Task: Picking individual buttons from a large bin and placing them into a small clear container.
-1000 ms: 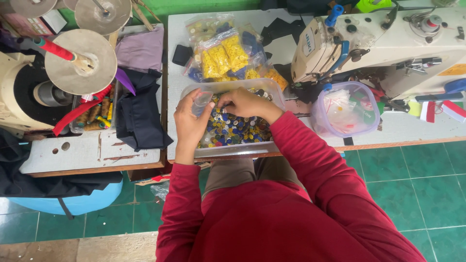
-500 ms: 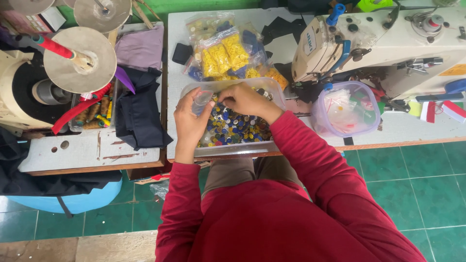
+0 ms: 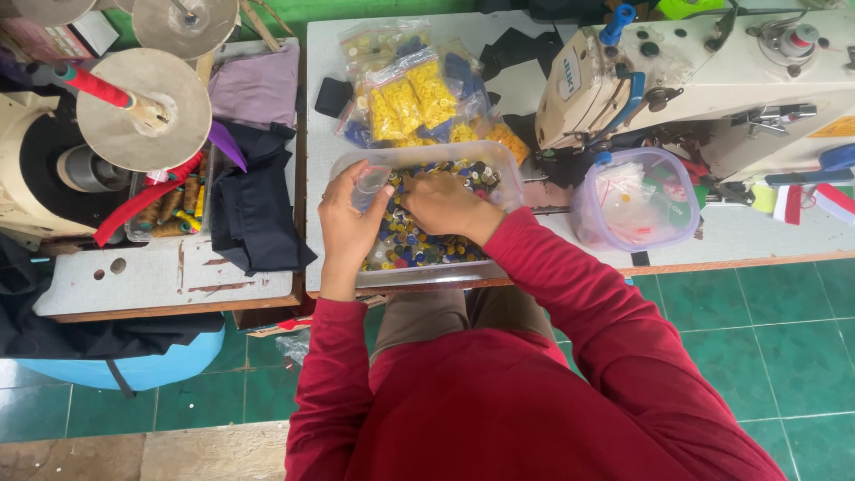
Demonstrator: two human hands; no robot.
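A clear plastic tub (image 3: 499, 169) full of mixed coloured buttons (image 3: 419, 249) stands at the near edge of the white table (image 3: 757, 236). My left hand (image 3: 347, 218) holds a small clear plastic bag (image 3: 370, 184) open over the tub's left side. My right hand (image 3: 445, 203) rests inside the tub with its fingers down among the buttons, close to the bag's mouth. Both arms wear red sleeves. What my right fingers pinch is hidden.
Clear bags of yellow and blue buttons (image 3: 414, 98) lie behind the tub. A white sewing machine (image 3: 712, 71) stands at the right, with a round lidded tub (image 3: 637, 200) before it. Dark cloth (image 3: 254, 205) and thread spools (image 3: 169, 209) lie on the left bench.
My right hand has shifted slightly among the buttons near the bag's mouth. The left hand keeps the bag in the same place.
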